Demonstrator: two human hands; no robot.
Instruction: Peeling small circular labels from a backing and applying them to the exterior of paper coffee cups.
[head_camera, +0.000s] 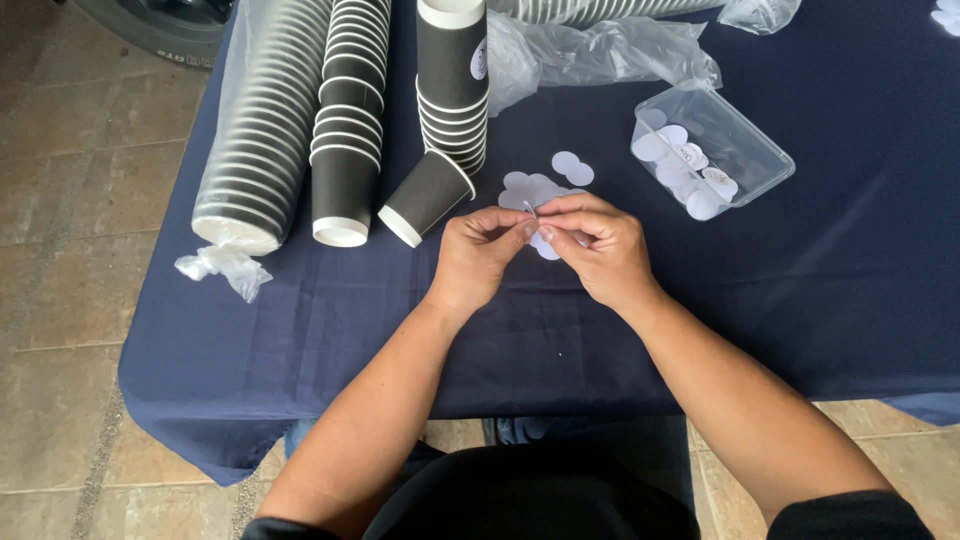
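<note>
White paper, a small round sticker disc (545, 246), pinched between both hands above the near middle of the bench (300, 320), draped in navy cloth. Left hand (478, 255) and right hand (598, 245) meeting fingertip to fingertip, each grip narrow and closed on the disc's edge, as if picking at its backing. Likely risks: a torn or creased disc from nails digging too hard, a sticky face folding onto itself, or the disc dropping among the loose white round discs (560, 180) just beyond the hands.

Further right, a clear rectangular plastic tub (745, 140) with more white discs, some faintly printed. Far left, a single black paper cup on its side (428, 195), tall black-and-white cup stacks (348, 130), one stack sleeved in clear plastic (262, 120). Crumpled clear wrap (600, 50) at the far edge.
</note>
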